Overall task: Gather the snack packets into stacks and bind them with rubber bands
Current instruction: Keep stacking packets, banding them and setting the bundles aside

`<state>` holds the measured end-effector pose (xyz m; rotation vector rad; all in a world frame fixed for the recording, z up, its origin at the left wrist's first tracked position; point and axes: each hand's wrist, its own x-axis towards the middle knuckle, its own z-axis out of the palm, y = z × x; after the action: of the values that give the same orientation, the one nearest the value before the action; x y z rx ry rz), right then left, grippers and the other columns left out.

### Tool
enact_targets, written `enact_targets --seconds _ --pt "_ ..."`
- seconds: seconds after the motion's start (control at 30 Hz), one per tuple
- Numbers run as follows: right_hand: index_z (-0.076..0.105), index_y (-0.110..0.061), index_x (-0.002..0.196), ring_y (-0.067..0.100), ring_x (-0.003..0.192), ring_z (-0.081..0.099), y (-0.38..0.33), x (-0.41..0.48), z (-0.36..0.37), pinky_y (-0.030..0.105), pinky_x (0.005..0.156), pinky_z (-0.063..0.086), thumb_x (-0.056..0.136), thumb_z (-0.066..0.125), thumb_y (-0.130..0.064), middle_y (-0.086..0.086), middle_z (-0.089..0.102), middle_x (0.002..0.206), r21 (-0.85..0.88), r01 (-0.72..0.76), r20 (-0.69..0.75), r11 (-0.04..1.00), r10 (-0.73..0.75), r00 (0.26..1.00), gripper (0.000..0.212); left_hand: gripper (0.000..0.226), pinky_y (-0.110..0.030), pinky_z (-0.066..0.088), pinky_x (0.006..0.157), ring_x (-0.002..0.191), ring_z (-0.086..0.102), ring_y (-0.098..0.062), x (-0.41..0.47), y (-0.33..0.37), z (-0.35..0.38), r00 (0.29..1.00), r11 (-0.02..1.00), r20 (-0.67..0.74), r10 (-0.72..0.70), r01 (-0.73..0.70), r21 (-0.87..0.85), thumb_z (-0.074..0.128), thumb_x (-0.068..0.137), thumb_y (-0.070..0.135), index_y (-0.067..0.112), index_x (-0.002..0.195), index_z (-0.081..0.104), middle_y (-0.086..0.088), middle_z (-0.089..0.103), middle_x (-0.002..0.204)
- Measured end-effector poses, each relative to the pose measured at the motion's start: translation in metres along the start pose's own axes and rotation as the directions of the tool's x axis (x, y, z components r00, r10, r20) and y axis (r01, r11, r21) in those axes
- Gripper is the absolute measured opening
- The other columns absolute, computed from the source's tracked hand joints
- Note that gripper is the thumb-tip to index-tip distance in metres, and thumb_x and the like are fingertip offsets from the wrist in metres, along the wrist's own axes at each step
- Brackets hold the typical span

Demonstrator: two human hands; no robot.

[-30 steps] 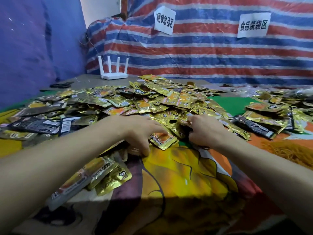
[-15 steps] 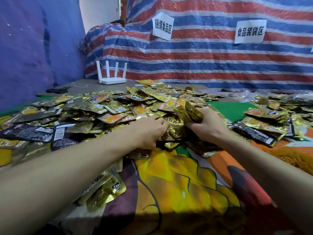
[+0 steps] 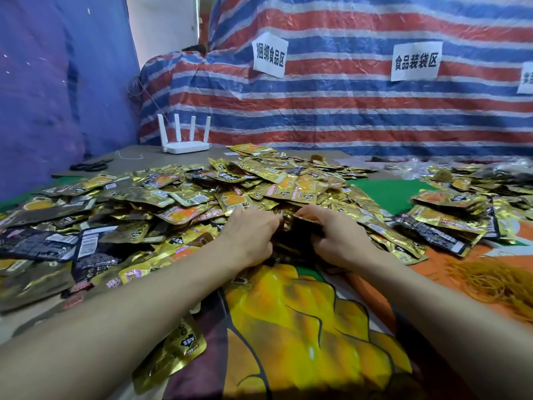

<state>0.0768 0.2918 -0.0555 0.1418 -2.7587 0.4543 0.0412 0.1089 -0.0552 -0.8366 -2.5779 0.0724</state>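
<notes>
The desk (image 3: 302, 327) under its printed cloth looks much as it did a second ago, and the main pile of snack packets (image 3: 230, 186) spreads across its middle just as widely; what has changed is at the pile's near edge. A second ago my hands were apart there, each low over loose packets; half a second ago my right hand (image 3: 337, 235) had lifted a bunch clear of the heap; now that bunch is back down low and my left hand (image 3: 248, 232) has closed in on it. So the two hands hold one small stack (image 3: 300, 223) between them, the right pinching it with thumb over fingers, the left with fingers curled against its other end. I judge I am squaring up a stack, not yet binding it; no band is on it that I can see.

As for containers, I can make out no box, tray or bin; everything lies loose on the desk. A smaller heap of packets (image 3: 450, 209) sits well apart to the right, beyond a green patch; something like clear bags lies behind it, too blurred to be sure. The rubber bands (image 3: 496, 281) lie in a loose tangle near my right forearm, untouched; one stray packet (image 3: 176, 353) lies beneath my left forearm.
</notes>
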Motion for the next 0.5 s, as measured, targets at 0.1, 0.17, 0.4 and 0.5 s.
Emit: enact_targets --seconds 0.1,0.17,0.4,0.5 --pt "0.060 -0.035 0.123 0.032 0.096 0.066 0.009 -0.001 0.003 0.046 0.078 0.056 0.095 0.061 -0.020 0.002 0.073 0.105 0.118 0.025 -0.145 0.993 -0.008 0.989 0.031 0.034 -0.037 0.032 0.077 0.105 0.059 -0.031 0.003 -0.003 -0.005 0.995 0.996 -0.088 -0.046 0.039 -0.078 0.048 0.090 0.007 0.021 0.119 0.058 -0.004 0.068 0.104" --pt "0.063 -0.027 0.105 0.030 0.084 0.066 0.013 0.004 0.001 0.043 0.072 0.056 0.096 0.065 -0.019 0.001 0.071 0.090 0.232 0.029 -0.204 0.972 0.019 0.979 0.012 0.032 -0.036 0.034 0.073 0.100 0.061 -0.033 0.002 -0.005 -0.009 0.989 0.981 -0.130 -0.075 0.049 -0.190 0.048 0.092 0.007 0.020 0.120 0.058 -0.006 0.068 0.103" --pt "0.069 -0.011 0.081 0.029 0.067 0.068 -0.003 0.013 -0.017 0.043 0.061 0.058 0.095 0.069 -0.027 0.011 0.071 0.074 0.635 -0.067 -0.228 0.769 0.271 0.935 0.021 0.013 -0.042 0.051 0.066 0.075 0.061 -0.024 0.001 -0.014 -0.026 0.887 0.650 -0.171 -0.430 0.173 -0.740 0.045 0.106 0.017 0.011 0.105 0.056 -0.007 0.065 0.087" --pt "0.062 -0.014 0.066 0.005 0.048 0.062 -0.013 0.014 -0.017 0.022 0.039 0.046 0.095 0.068 -0.017 -0.010 0.062 0.051 0.710 -0.049 -0.241 0.702 0.309 0.920 0.030 0.015 -0.035 0.052 0.067 0.077 0.060 -0.020 0.000 -0.013 -0.031 0.806 0.439 -0.128 -0.578 0.175 -0.882 0.040 0.108 0.020 0.014 0.104 0.053 -0.006 0.063 0.092"
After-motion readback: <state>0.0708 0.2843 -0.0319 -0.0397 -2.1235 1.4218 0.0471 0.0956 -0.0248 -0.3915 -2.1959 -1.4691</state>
